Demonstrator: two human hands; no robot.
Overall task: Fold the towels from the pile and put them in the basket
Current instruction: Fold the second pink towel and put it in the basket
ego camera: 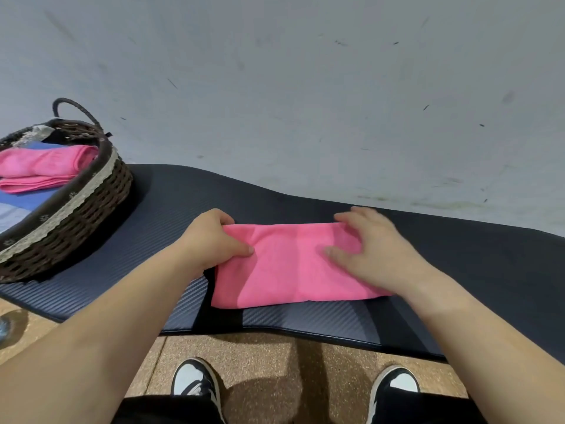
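A folded pink towel (286,267) lies flat on the dark mat (458,258) in front of me. My left hand (214,240) grips its left edge, thumb on top and fingers curled under the far corner. My right hand (370,246) lies on the towel's right part with fingers spread and fairly straight, fingertips at the far right corner. The brown wicker basket (82,209) stands at the left on the mat. Inside it a folded pink towel (42,166) lies on folded blue towels (33,194).
A pale grey wall (305,87) rises just behind the mat. Below the mat's front edge is a cork-coloured floor (260,356) with my two black-and-white shoes. A small clear object (4,328) sits at the left edge of the floor.
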